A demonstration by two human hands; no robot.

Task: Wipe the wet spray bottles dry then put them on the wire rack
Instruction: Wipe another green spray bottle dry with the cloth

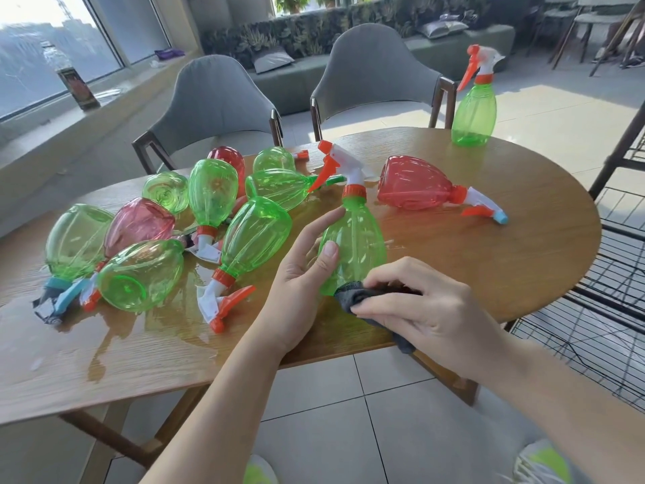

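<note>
Green plastic fills the centre of the frame: an upright green spray bottle [354, 239] stands on the wooden bench [488, 246] between the two hands. The left hand [303, 274] rests against its left side, thumb pressed on the body and the fingers [323, 221] nearly straight, reaching behind it. The right hand [419, 305] has its fingers curled around a dark grey cloth [363, 296], which it presses to the bottle's lower right. To the left, a heap of fallen green and red bottles [167, 235] lies in puddles of water [157, 330]. A red bottle [419, 186] lies on its side just right of centre, apart from the heap. Another green bottle [474, 110] stands upright at the bench's far edge, upper right. Black wire rack [610, 309] shelves fill the right edge. Two grey chairs [216, 99] stand behind the bench.
</note>
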